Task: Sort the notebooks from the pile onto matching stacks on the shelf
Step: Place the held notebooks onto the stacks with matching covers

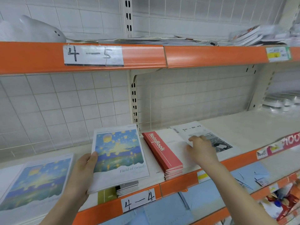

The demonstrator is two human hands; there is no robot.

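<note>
I see a shop shelf (243, 127) of pale cream board running across the middle of the frame, backed by a white wire grid panel (56, 103) and a slotted upright (134, 101) at centre. Its orange front edge carries a handwritten label "4—4" (138, 200) at lower centre; the shelf above, across the top of the frame, has an orange edge with a label "4—5" (93, 55) at upper left.

My left hand (84, 169), lower left of centre, grips the left edge of a lantern-sky notebook (119, 153) titled "Field of (wind)", thumb on the cover, fingers underneath. It sits atop a mixed pile (128, 187) at the shelf's front. A matching lantern-sky stack (35, 184) lies at lower left.

Just right of the held book is a red "Notebook" stack (164, 155), then a white-covered stack (174, 140). My right hand (201, 148), right of centre, rests fingers down on a black-and-white photo notebook (209, 137); whether it pinches the cover I cannot tell.

At upper left sits a white rounded figure (32, 30); flat papers and wrapped books (250, 36) lie along the top shelf. Round clear containers (282, 104) stand at far right. Blue sheets (203, 192) fill the tier below.
</note>
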